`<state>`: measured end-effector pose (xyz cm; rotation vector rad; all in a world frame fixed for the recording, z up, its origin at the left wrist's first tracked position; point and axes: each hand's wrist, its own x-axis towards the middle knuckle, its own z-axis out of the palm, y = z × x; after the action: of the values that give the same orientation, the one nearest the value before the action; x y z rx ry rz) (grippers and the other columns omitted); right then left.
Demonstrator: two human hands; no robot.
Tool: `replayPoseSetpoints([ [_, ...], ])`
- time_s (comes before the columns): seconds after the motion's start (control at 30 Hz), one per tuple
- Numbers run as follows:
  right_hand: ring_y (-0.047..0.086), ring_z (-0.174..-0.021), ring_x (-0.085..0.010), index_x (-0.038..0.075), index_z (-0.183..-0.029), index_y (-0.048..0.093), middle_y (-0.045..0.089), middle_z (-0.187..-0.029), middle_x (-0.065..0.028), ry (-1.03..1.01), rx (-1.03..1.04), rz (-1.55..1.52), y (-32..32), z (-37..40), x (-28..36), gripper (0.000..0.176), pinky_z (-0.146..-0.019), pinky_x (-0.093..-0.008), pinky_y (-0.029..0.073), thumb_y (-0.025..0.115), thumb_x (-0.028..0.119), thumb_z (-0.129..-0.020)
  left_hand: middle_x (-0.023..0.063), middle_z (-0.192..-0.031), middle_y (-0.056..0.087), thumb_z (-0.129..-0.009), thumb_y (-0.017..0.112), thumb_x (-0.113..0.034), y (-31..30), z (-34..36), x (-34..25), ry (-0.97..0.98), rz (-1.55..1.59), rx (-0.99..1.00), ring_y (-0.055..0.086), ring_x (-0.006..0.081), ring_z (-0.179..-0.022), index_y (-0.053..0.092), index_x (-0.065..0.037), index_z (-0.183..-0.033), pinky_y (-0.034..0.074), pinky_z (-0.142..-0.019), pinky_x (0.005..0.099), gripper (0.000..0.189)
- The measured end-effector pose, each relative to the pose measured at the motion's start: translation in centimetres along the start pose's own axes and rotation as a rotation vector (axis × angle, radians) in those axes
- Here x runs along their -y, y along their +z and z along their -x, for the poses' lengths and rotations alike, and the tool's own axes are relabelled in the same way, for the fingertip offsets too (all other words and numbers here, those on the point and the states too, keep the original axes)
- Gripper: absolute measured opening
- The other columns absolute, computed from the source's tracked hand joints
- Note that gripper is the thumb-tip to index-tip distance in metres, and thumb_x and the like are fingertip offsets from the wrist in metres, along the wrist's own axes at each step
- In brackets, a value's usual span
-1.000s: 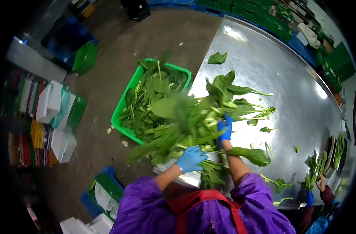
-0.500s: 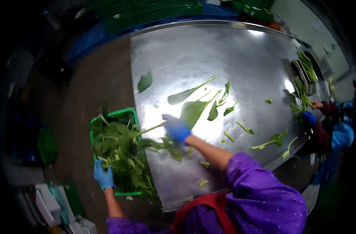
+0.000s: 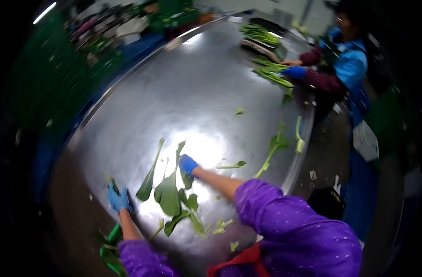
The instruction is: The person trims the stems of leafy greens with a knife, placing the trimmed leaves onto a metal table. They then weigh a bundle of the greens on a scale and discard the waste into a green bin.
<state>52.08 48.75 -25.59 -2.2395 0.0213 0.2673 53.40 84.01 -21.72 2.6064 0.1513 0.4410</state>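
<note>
Resting on loose leaves (image 3: 168, 197), right hand (image 3: 189, 165) (fingers' grip unclear); left hand (image 3: 118, 201) at table (image 3: 197, 92) edge, likewise unclear.

loose leaves (image 3: 168, 196) lie on the table (image 3: 192, 92) between left hand (image 3: 118, 201) and right hand (image 3: 188, 165)

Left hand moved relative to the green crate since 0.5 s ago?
Yes. The left hand has come off the green crate and now sits at the edge of the steel table.
</note>
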Motion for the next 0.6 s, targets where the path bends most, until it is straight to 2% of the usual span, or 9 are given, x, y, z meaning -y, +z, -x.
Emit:
replayPoseSetpoints([
  [0.07, 0.062, -0.080, -0.0305, -0.001, -0.103, 0.059, 0.064, -0.097, -0.0188, -0.168, 0.195, -0.304, 4.5, -0.2, 1.3, 0.037, -0.077, -0.0385, 0.049, 0.059, 0.029, -0.082, 0.0213, -0.113, 0.058, -0.076, 0.067, -0.017, 1.1, 2.1, -1.6, 0.091, 0.137, -0.006, 0.056, 0.0352, -0.102, 0.057, -0.001, -0.117, 0.042, -0.093, 0.0392, 0.045],
  [0.17, 0.064, -0.080, -0.0264, -0.002, -0.118, 0.055, 0.066, -0.097, -0.0164, 0.106, 0.094, -0.740, -4.9, 8.5, 5.2, 0.049, -0.074, -0.0352, 0.050, 0.064, 0.028, -0.079, 0.0168, -0.109, 0.061, -0.082, 0.058, -0.002, -0.9, 6.9, -5.2, 0.043, 0.360, 0.169, 0.057, 0.0283, -0.101, 0.061, 0.001, -0.106, 0.043, -0.091, 0.0367, 0.024],
  [0.2, 0.062, -0.091, -0.0283, -0.001, -0.122, 0.053, 0.064, -0.104, -0.0176, -0.121, -0.160, -0.431, -2.4, 5.1, -2.9, 0.049, -0.079, -0.0358, 0.049, 0.063, 0.025, -0.081, 0.0149, -0.108, 0.062, -0.084, 0.055, 0.001, -1.3, 8.6, -5.1, 0.009, 0.535, 0.196, 0.057, 0.0257, -0.102, 0.061, 0.002, -0.106, 0.042, -0.092, 0.0351, 0.022],
  [0.27, 0.058, -0.101, -0.0277, 0.002, -0.113, 0.058, 0.061, -0.112, -0.0146, 0.005, -0.475, -0.168, -12.7, 11.0, -7.2, 0.035, -0.093, -0.0369, 0.042, 0.056, 0.026, -0.088, 0.0131, -0.113, 0.059, -0.085, 0.056, 0.002, -2.8, 11.4, -5.4, -0.057, 0.625, 0.297, 0.055, 0.0227, -0.105, 0.058, 0.002, -0.113, 0.042, -0.093, 0.0337, 0.028],
  [0.3, 0.058, -0.100, -0.0296, 0.001, -0.111, 0.057, 0.059, -0.113, -0.0161, -0.275, -0.534, 0.417, -16.7, 12.0, -15.2, 0.034, -0.089, -0.0377, 0.044, 0.059, 0.022, -0.085, 0.0122, -0.116, 0.058, -0.086, 0.056, 0.002, -3.2, 12.4, -5.5, -0.090, 0.671, 0.342, 0.054, 0.0213, -0.107, 0.056, 0.002, -0.116, 0.042, -0.093, 0.0331, 0.031],
  [0.33, 0.060, -0.093, -0.0289, 0.001, -0.107, 0.058, 0.061, -0.105, -0.0173, 0.137, -0.765, 0.026, -21.8, 15.7, -14.1, 0.029, -0.081, -0.0377, 0.048, 0.061, 0.015, -0.082, 0.0122, -0.119, 0.056, -0.085, 0.058, 0.001, -3.0, 13.3, -5.2, -0.054, 0.704, 0.290, 0.053, 0.0209, -0.108, 0.053, 0.001, -0.120, 0.041, -0.094, 0.0329, 0.035],
  [0.4, 0.063, -0.081, -0.0301, 0.003, -0.103, 0.059, 0.063, -0.087, -0.0162, 0.362, -0.896, -0.172, -29.7, 19.7, -21.4, 0.023, -0.073, -0.0404, 0.050, 0.061, 0.013, -0.082, 0.0123, -0.125, 0.051, -0.085, 0.061, -0.002, -1.9, 14.5, -5.4, 0.018, 0.773, 0.173, 0.050, 0.0202, -0.112, 0.048, 0.000, -0.128, 0.040, -0.095, 0.0326, 0.045],
  [0.47, 0.064, -0.069, -0.0276, 0.002, -0.087, 0.065, 0.065, -0.078, -0.0170, 0.624, -0.951, 0.092, -35.5, 22.4, -25.9, 0.016, -0.062, -0.0405, 0.050, 0.063, 0.017, -0.082, 0.0125, -0.130, 0.048, -0.083, 0.065, -0.006, -3.3, 13.9, -8.2, -0.134, 0.683, 0.188, 0.047, 0.0220, -0.116, 0.043, -0.001, -0.133, 0.038, -0.097, 0.0336, 0.055],
  [0.6, 0.066, -0.070, -0.0308, -0.001, -0.089, 0.064, 0.065, -0.078, -0.0199, 0.944, -0.987, 0.020, -37.7, 20.7, -35.3, 0.021, -0.058, -0.0417, 0.049, 0.065, 0.016, -0.077, 0.0138, -0.126, 0.051, -0.082, 0.067, -0.011, -2.1, 11.4, -14.6, 0.122, 0.225, -0.031, 0.049, 0.0245, -0.115, 0.048, 0.000, -0.128, 0.037, -0.099, 0.0359, 0.051],
])
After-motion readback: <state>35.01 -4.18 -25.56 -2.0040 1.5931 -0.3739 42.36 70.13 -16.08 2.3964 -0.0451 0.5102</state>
